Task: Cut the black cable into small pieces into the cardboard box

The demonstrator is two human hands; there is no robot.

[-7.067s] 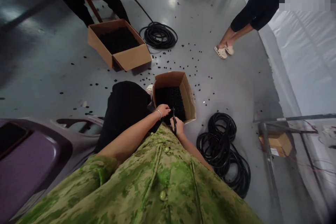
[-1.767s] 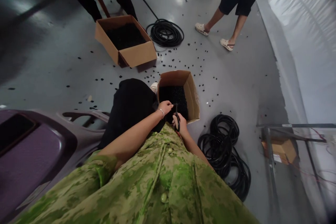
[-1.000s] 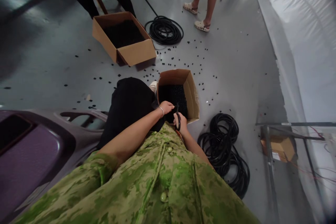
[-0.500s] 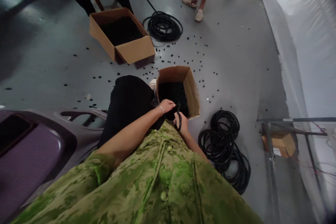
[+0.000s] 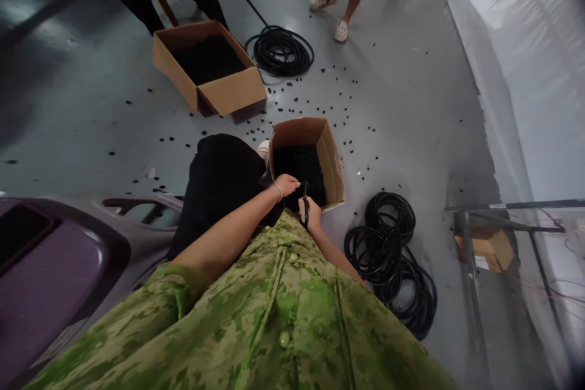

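Note:
Over the near edge of a cardboard box, my right hand is wrapped round the black handles of a pair of scissors. Their blades point away from me. Just left of the blades, my left hand is closed in a pinch; what lies between its fingertips is too small to make out. Beneath both hands, the box holds a heap of small black pieces.
A second cardboard box with black pieces stands ahead, by a seated person's legs. Coils of black hose lie beyond, more hose at my right. Black bits dot the floor. A purple chair is at left, a metal frame at right.
The scissors have turned in my right hand, and their handle loops look narrower. My left hand keeps its pinch beside the blades. The view has shifted slightly; the standing person's legs have moved apart.

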